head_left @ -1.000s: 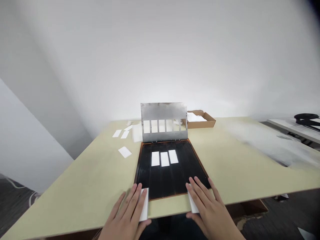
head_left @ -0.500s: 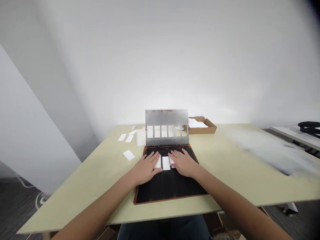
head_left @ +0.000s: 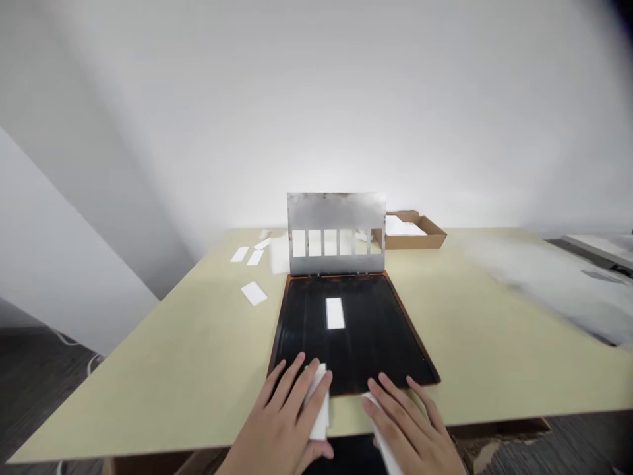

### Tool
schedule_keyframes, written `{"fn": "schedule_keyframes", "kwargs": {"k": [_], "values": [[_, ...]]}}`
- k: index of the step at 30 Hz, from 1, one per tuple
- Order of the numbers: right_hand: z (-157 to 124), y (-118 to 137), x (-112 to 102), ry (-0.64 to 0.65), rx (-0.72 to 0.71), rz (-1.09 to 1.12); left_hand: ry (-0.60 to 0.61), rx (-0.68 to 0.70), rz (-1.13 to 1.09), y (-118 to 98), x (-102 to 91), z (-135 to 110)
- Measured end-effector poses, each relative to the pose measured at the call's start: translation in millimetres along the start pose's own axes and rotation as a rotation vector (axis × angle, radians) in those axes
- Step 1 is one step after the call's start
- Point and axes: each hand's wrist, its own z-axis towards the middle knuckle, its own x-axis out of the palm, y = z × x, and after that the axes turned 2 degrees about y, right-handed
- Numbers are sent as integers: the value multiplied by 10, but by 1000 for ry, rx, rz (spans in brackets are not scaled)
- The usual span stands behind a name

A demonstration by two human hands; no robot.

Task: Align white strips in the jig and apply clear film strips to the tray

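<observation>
My left hand point(head_left: 281, 422) grips a white rectangular strip point(head_left: 319, 404) at the near edge of a black tray with a copper-coloured rim point(head_left: 346, 336). My right hand point(head_left: 408, 429) holds a second white strip point(head_left: 380, 429), which is tilted and partly hidden by my fingers, just right of the first. Both hands are over the tray's near rim. A single white strip point(head_left: 335, 313) lies flat in the middle of the black surface. Behind the tray stands an upright metal plate with a row of rectangular slots point(head_left: 336, 231).
Several loose white strips, including one point(head_left: 254, 293), lie on the pale wooden table point(head_left: 148, 369) left of the tray. A cardboard box point(head_left: 415, 231) holding white pieces stands at the back right. A blurred white sheet point(head_left: 554, 284) lies on the table's right side.
My hands have moved from the strips on the tray back to its near edge, each now holding a strip. Fewer strips lie on the tray. The view has shifted slightly.
</observation>
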Motion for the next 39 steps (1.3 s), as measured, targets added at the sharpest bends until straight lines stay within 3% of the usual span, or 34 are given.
{"fn": "schedule_keyframes", "kwargs": {"k": [4, 7, 12, 14, 17, 20, 23, 26, 29, 32, 35, 39], "values": [[-49, -155, 10, -66, 115, 213, -26, 93, -37, 84, -59, -34], [-62, -175, -4, -147, 320, 396, -49, 92, -180, 187, -107, 81], [92, -49, -93, -213, 800, 811, 119, -96, -382, 601, 131, 814], [244, -49, -190, -182, 804, 872, 172, -84, -393, 775, 292, 1105], [590, -166, -372, -11, 567, 803, 249, -39, -418, 948, 390, 1272], [1050, -376, -377, 203, 353, 683, 263, -60, -426, 994, 251, 1068], [1482, -580, -69, 353, 245, 457, 249, -183, -419, 916, 36, 614], [1684, -685, 286, 470, 178, 460, 194, -361, -450, 752, -49, 69], [1571, -623, 354, 543, 129, 498, 102, -378, -330, 606, 9, -437], [1240, -385, 181, 545, 82, 511, -24, -283, -182, 521, 57, -788], [908, -63, 49, 458, 63, 433, -130, -226, -173, 436, 19, -907], [679, 226, 59, 323, 75, 311, -250, -159, -231, 237, -38, -803]]}}
